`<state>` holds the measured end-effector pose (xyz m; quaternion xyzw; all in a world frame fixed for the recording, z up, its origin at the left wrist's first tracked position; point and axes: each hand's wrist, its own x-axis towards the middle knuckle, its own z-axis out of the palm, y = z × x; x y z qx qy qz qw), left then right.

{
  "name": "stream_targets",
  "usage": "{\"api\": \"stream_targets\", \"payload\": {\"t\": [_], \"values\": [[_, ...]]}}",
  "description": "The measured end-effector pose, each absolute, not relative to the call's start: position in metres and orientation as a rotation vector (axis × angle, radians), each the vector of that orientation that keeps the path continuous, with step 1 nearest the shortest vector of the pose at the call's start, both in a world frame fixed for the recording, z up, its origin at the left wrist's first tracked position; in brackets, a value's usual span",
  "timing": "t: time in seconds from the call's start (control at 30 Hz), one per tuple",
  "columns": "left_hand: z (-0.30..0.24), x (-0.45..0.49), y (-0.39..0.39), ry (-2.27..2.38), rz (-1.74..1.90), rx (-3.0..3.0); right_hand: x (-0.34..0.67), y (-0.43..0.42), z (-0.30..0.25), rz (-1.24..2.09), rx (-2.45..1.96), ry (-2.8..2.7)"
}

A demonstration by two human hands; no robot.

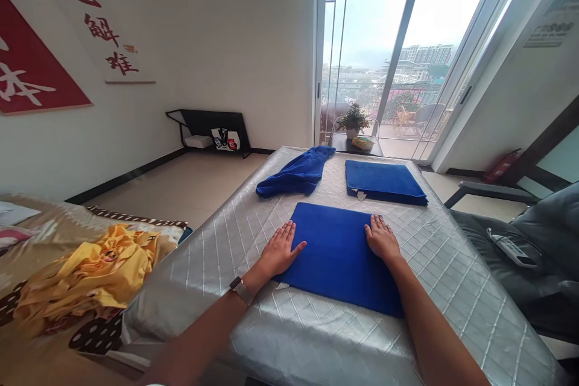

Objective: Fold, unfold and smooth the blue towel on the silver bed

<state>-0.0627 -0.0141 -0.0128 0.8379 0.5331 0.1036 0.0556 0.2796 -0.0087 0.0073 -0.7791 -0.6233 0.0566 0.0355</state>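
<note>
A blue towel (339,256), folded into a flat rectangle with a white tag at its near left edge, lies on the silver quilted cover (217,265). My left hand (281,248) rests open on its left edge, thumb spread over the cloth; a watch sits on that wrist. On the opposite edge my right hand (382,237) lies flat, fingers stretched forward. Beyond, to the right, sits a neat stack of folded blue towels (384,181) with white tags showing. A loose, crumpled blue towel (296,175) lies at the far left of the cover.
Left of the covered surface, yellow clothing (104,265) is heaped on a patterned bedspread. A dark armchair (511,253) holding a white power strip (513,248) stands at the right. Past the far edge, a small table carries a potted plant (353,120) and tissue box (363,143) before sliding glass doors.
</note>
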Motion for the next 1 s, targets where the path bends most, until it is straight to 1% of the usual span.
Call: {"api": "stream_targets", "payload": {"t": [0.2,0.33,0.43,0.53,0.63,0.77,0.87,1.0], "values": [[-0.004,-0.065,-0.014,1.616,0.212,2.542,0.280,-0.010,0.009,0.184,-2.381,-1.898],[0.009,-0.051,-0.005,1.705,0.152,2.537,0.279,-0.011,0.007,0.192,-2.369,-1.881],[0.020,-0.012,0.004,1.644,0.186,2.599,0.279,-0.011,0.007,0.199,-2.365,-1.870],[0.025,0.050,0.010,1.386,0.243,2.696,0.279,-0.012,0.008,0.176,-2.361,-1.873],[0.022,0.113,0.014,1.191,0.311,2.760,0.280,-0.013,0.006,0.131,-2.354,-1.906],[0.010,0.160,0.020,1.148,0.360,2.740,0.282,-0.015,0.004,0.087,-2.347,-1.960],[0.002,0.159,0.027,1.202,0.347,2.700,0.282,-0.014,0.003,0.088,-2.345,-1.954],[-0.004,0.122,0.042,1.309,0.330,2.649,0.281,-0.012,0.004,0.125,-2.345,-1.919]]}}
